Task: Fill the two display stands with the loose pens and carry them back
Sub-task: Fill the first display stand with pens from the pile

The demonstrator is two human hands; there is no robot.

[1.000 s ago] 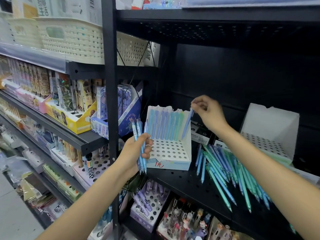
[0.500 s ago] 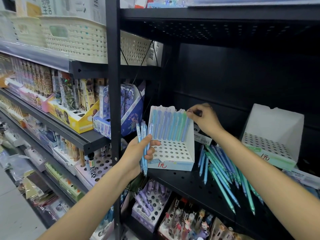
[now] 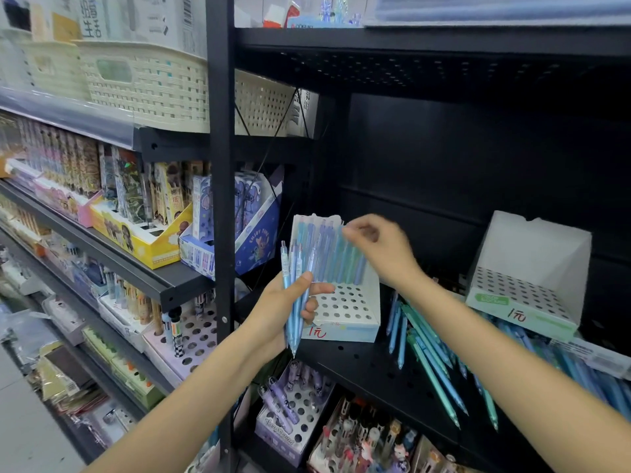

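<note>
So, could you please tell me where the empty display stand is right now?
In the head view the empty display stand sits at the right on the black shelf, beyond the loose pens and right of the right hand.

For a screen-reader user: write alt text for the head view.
A person's left hand grips a bunch of blue pens while the right hand reaches to the row of pens standing at the back of a white display stand on a black shelf. Loose pens lie beside it, before a second, empty stand.
</note>
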